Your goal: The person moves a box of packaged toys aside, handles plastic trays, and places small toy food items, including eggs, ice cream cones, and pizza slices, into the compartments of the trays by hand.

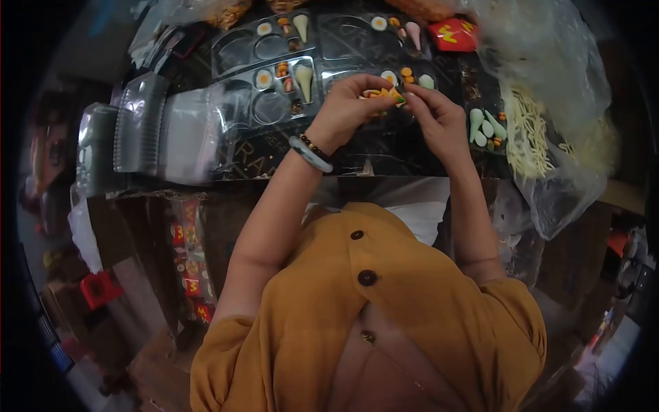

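My left hand [347, 110] and my right hand [443, 118] meet over the dark work surface. Between the fingertips of both is a small orange, yellow and green piece [392, 95], whose exact kind I cannot make out. Behind and under the hands lies a clear tray, partly hidden, with a toy fried egg [388, 77], orange pieces [407, 74] and a pale round piece [426, 82]. Left of my left hand, another clear compartment tray [269, 108] holds a toy egg [263, 79] and a pale drumstick-shaped piece [303, 82].
Stacked clear plastic trays [141, 123] stand at the left. Further back are a red packet [454, 35] and more filled trays. To the right lie pale green pieces [486, 129] and noodle-like strands [527, 130] beside a large clear plastic bag [556, 62].
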The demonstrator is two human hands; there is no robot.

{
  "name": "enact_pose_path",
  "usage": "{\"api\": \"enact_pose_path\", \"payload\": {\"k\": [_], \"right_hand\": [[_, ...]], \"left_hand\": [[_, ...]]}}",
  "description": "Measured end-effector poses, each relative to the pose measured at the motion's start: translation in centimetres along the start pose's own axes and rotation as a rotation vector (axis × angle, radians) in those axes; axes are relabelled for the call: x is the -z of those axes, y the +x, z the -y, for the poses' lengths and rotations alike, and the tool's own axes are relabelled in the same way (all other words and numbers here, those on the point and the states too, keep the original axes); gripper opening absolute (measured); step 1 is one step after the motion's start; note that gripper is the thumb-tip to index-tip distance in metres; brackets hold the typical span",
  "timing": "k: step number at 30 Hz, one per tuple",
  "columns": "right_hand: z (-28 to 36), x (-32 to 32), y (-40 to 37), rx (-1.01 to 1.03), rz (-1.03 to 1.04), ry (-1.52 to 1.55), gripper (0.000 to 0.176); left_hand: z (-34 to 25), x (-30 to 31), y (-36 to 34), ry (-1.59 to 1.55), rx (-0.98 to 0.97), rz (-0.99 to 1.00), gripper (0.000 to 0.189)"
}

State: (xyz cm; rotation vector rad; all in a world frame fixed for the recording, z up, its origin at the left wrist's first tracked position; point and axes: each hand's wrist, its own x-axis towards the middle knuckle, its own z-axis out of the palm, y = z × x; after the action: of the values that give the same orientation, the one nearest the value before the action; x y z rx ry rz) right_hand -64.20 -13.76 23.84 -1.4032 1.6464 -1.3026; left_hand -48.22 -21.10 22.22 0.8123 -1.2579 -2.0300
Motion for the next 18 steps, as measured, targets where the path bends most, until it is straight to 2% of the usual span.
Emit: {"api": "enact_pose_path", "payload": {"k": [2, 4, 6, 10, 13, 15, 18], "right_hand": [[0.6, -0.1, -0.2, -0.002, 0.076, 0.064, 0.021], [0.4, 0.0, -0.2, 0.030, 0.078, -0.008, 0.020], [-0.2, 0.2, -0.1, -0.103, 0.050, 0.205, 0.019], [-0.8, 0.1, -0.1, -0.142, 0.030, 0.244, 0.016], [-1.3, -1.3, -0.2, -0.169, 0.055, 0.245, 0.013], [-1.7, -1.8, -0.1, 0.366, -0.021, -0.606, 0.012], [-0.9, -1.6, -0.2, 0.422, -0.120, -0.714, 0.011]], "left_hand": [[0.0, -0.2, -0.1, 0.038, -0.009, -0.005, 0.025], [0.1, -0.4, -0.1, 0.009, 0.029, 0.000, 0.024], [0.3, 0.3, 0.0, -0.017, 0.043, 0.023, 0.024], [0.0, 1.2, 0.1, -0.114, 0.091, -0.074, 0.021], [-0.1, 1.6, 0.0, -0.225, 0.130, -0.079, 0.026], [-0.2, 1.4, -0.3, -0.265, 0.151, -0.091, 0.029], [-0.2, 1.2, -0.4, -0.184, 0.106, -0.086, 0.034]]}}
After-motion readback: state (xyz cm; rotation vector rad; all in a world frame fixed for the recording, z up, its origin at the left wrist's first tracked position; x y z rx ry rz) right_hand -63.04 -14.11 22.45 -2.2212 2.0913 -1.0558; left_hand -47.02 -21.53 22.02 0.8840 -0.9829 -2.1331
